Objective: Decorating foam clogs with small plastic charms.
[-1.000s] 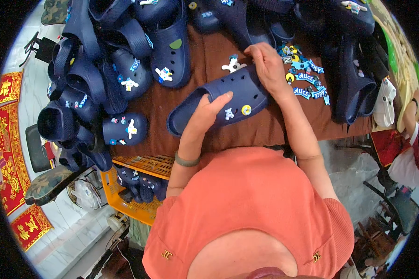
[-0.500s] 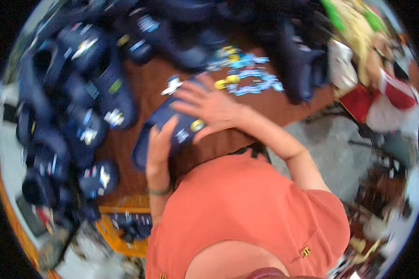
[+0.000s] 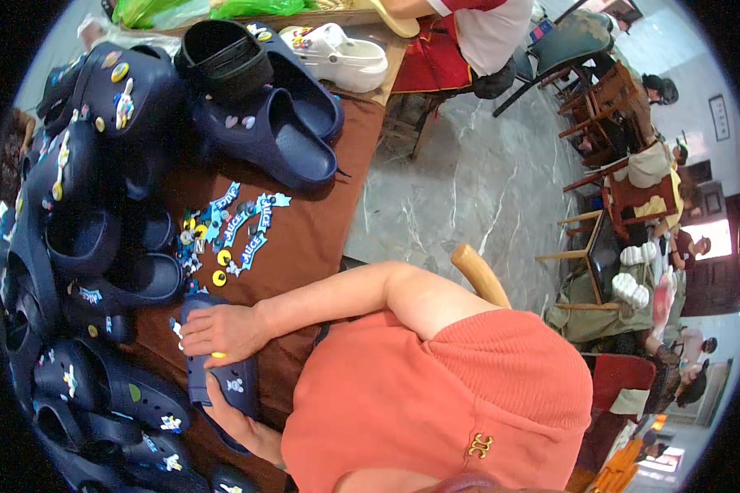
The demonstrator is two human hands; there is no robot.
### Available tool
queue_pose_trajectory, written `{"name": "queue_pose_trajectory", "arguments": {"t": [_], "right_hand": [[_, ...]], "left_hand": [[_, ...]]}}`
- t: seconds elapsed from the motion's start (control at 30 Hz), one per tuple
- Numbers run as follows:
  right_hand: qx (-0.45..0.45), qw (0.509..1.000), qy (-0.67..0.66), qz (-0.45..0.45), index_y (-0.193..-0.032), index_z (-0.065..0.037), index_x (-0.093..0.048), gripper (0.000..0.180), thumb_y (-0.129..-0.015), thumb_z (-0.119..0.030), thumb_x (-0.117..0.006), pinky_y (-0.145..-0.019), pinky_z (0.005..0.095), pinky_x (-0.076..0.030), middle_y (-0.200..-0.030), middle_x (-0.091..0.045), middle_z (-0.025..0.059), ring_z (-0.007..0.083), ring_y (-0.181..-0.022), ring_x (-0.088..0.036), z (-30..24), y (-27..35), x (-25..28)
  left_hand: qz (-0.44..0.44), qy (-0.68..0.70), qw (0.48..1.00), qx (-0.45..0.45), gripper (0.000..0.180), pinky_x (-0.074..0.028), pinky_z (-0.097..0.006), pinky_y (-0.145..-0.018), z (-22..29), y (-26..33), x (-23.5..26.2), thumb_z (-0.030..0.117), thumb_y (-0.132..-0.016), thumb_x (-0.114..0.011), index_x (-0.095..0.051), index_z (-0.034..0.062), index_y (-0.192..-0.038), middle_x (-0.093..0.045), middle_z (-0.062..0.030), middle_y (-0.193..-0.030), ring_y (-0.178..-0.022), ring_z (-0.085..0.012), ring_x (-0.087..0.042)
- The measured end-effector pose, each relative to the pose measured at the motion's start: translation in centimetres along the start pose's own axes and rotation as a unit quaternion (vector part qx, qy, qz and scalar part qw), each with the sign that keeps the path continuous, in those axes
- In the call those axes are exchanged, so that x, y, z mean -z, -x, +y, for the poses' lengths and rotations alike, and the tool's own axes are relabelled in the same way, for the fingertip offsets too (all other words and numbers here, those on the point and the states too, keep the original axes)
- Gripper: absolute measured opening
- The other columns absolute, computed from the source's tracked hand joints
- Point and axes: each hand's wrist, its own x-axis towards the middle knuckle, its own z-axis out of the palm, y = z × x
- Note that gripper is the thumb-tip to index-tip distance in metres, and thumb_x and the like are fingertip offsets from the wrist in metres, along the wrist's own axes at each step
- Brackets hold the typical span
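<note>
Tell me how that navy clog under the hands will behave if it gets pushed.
The navy clog looks like thick foam, so probably light and slightly bendy. It lies flat on the brown table, so it should slide, not roll. Its charms look small and may pop off.

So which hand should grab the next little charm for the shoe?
Probably the right. The right hand rests on top of the navy clog, next to the pile of charms. The left hand is busy holding the clog from underneath, farther from the pile.

Bright daylight, sharp centre, fisheye-bent dark rim
</note>
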Motion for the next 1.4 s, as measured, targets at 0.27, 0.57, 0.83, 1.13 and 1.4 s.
{"name": "queue_pose_trajectory", "arguments": {"t": [0.27, 0.57, 0.83, 1.13, 1.4], "right_hand": [[-0.087, 0.977, -0.190, 0.043, -0.096, -0.005, -0.062, 0.021, -0.084, -0.021, -0.069, -0.082, 0.0408, -0.045, -0.095, -0.063, 0.0081, 0.0276, -0.092, -0.058, 1.0, 1.2, -1.1], [0.122, 0.978, -0.161, -0.050, -0.095, -0.009, -0.058, 0.040, -0.087, -0.049, -0.059, -0.067, 0.0382, -0.036, -0.075, -0.046, 0.0059, 0.0266, -0.073, -0.049, -1.7, -0.1, 2.1], [0.134, 0.985, -0.056, -0.093, -0.093, -0.012, -0.055, 0.037, -0.086, -0.048, -0.061, -0.067, 0.0378, -0.036, -0.078, -0.050, 0.0027, 0.0218, -0.076, -0.052, -2.4, 0.8, -0.4], [0.104, 0.992, -0.011, -0.064, -0.090, -0.011, -0.056, 0.029, -0.087, -0.040, -0.063, -0.064, 0.0354, -0.036, -0.075, -0.049, 0.0025, 0.0204, -0.073, -0.052, -3.3, 1.6, -1.2], [0.085, 0.994, -0.024, -0.067, -0.099, -0.013, -0.057, 0.040, -0.084, -0.049, -0.064, -0.065, 0.0361, -0.032, -0.078, -0.047, 0.0023, 0.0210, -0.073, -0.048, -2.5, 1.4, -0.6]], "left_hand": [[0.051, -0.046, 0.997, -0.023, 0.044, -0.050, -0.034, -0.082, 0.4, 0.4, -0.1, 0.020, -0.089, -0.063, -0.055, -0.0079, -0.123, -0.061, -0.0143, -0.114, -0.094, -0.0224, -0.061], [0.037, -0.041, 0.998, -0.037, 0.040, -0.051, -0.035, -0.080, 0.7, 0.3, 0.4, 0.022, -0.092, -0.061, -0.059, -0.0097, -0.116, -0.063, -0.0140, -0.110, -0.093, -0.0219, -0.062], [0.089, -0.068, 0.992, -0.062, 0.037, -0.049, -0.033, -0.082, -0.1, 0.1, 0.3, 0.024, -0.094, -0.059, -0.061, -0.0087, -0.112, -0.064, -0.0137, -0.108, -0.093, -0.0202, -0.062], [-0.009, -0.042, 0.992, -0.120, 0.029, -0.048, -0.030, -0.076, -0.5, 0.0, 1.1, 0.016, -0.098, -0.053, -0.063, -0.0091, -0.107, -0.066, -0.0109, -0.103, -0.088, -0.0163, -0.061], [-0.033, 0.039, 0.994, -0.099, 0.029, -0.050, -0.029, -0.077, -0.8, -0.3, 1.4, 0.015, -0.096, -0.056, -0.060, -0.0082, -0.113, -0.065, -0.0109, -0.107, -0.091, -0.0175, -0.062]]}}
